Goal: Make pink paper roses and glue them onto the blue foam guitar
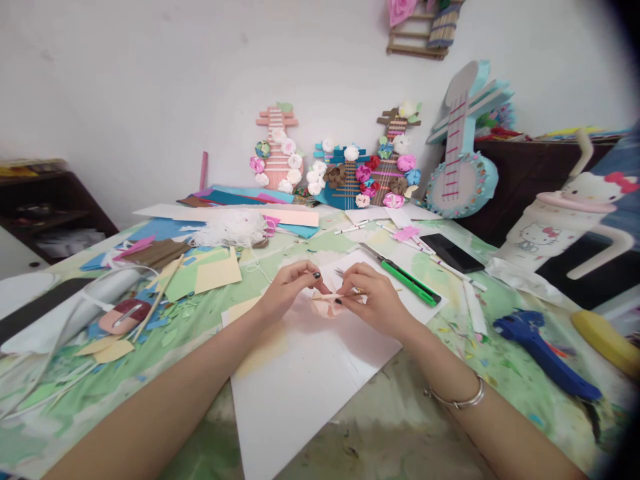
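Over a white sheet [295,407], both hands meet at a small pale pink piece of crumpled or folded paper [325,307]. My left hand [290,288] is closed, its thumb and fingertips pinching the paper's far left edge. From the right, my right hand [373,297] pinches the same paper, fingers bent. A thin stick runs through the right fingers, its end [399,290] poking out beyond them. A small pointed metal tip [339,272] shows beside the right fingers; what it belongs to is hidden. Just past the right hand lies a green utility knife [410,281], blade extended.
On the right are a blue glue gun [545,357], a black phone [451,253] and a large cup [545,230]. Paper scraps [219,272], white string [230,229] and a white cable lie left. Flower-decorated paper instruments [345,175] stand against the wall.
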The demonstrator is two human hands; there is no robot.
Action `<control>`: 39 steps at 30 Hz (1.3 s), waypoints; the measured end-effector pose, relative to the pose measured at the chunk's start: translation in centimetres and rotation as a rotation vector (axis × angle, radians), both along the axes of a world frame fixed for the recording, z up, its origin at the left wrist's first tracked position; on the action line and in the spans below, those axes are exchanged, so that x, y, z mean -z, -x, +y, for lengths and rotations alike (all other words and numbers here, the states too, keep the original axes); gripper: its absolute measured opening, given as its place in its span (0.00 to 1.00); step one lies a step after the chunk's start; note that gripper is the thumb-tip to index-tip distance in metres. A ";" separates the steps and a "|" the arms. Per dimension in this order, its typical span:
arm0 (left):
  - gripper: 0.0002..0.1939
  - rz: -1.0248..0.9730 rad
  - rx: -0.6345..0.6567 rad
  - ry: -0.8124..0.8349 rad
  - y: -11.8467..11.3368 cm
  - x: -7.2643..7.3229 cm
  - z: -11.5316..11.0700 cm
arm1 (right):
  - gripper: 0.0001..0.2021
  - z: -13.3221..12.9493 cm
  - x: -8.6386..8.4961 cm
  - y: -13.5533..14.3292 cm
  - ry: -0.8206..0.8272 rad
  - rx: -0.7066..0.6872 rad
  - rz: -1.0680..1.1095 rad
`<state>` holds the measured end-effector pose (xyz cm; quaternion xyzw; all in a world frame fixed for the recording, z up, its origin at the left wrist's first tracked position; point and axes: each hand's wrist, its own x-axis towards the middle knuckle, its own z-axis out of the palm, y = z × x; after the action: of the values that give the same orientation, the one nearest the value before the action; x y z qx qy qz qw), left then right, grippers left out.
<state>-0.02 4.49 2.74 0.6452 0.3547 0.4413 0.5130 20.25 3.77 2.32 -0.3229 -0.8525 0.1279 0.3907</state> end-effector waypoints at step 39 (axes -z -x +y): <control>0.08 -0.135 0.219 0.223 -0.2 1.0 0.4 | 0.06 -0.3 0.3 0.6 -0.065 -0.114 0.010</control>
<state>0.20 4.92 1.77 0.5880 0.2937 0.3828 0.6492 19.67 3.44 2.00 -0.2603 -0.8711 0.1238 0.3975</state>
